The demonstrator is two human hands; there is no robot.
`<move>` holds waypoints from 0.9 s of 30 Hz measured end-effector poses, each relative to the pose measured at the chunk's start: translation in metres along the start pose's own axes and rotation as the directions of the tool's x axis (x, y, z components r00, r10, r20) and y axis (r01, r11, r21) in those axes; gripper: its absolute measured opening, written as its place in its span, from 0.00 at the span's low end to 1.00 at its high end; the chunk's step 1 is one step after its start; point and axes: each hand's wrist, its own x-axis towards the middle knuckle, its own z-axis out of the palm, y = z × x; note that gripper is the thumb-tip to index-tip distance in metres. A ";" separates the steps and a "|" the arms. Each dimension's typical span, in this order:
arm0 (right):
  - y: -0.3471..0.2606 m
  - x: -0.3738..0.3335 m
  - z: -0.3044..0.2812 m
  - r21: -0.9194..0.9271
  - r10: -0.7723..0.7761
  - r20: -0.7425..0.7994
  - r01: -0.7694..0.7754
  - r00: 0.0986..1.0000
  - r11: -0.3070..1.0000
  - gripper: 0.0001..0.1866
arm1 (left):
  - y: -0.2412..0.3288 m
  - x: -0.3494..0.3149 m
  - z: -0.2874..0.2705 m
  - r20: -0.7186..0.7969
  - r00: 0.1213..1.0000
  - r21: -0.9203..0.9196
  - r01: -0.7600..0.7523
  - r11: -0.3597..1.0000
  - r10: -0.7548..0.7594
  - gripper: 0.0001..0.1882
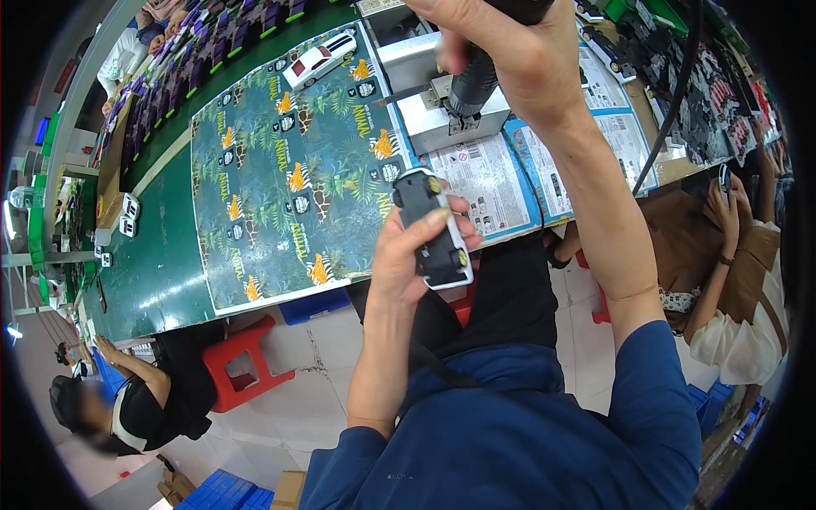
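My left hand (399,255) holds a toy car (429,229) in front of the table edge, with its black underside and yellowish wheels facing up and its white body below. The thumb lies across the base and the fingers curl round the far side. My right hand (518,64) is wrapped round a black electric screwdriver (473,87), which points down at a silver metal box (450,134). Whether its tip touches the box I cannot make out. A white toy car (320,59) with a reddish interior stands upright on the patterned mat.
The animal-print mat (263,183) lies on the green table (157,263). Printed sheets (476,183) are beside the metal box. Dark car parts (688,102) are piled at the far right, with a black cable (680,93) in front. Co-workers sit at left and right; a red stool (234,365) stands below.
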 end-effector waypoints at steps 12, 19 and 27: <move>-0.003 -0.009 0.004 -0.035 -0.033 -0.005 0.033 0.999 0.999 0.14 | -0.021 -0.015 0.022 -0.183 0.981 0.399 0.009 0.917 0.070 0.13; 0.000 -0.011 0.002 0.003 -0.053 -0.019 0.054 0.998 0.999 0.14 | -0.028 -0.020 0.021 -0.206 0.977 0.544 0.067 0.837 0.056 0.15; 0.002 -0.013 -0.001 -0.003 -0.032 -0.043 0.032 0.999 0.999 0.13 | -0.034 -0.031 0.021 -0.216 0.972 0.496 0.030 0.868 0.090 0.19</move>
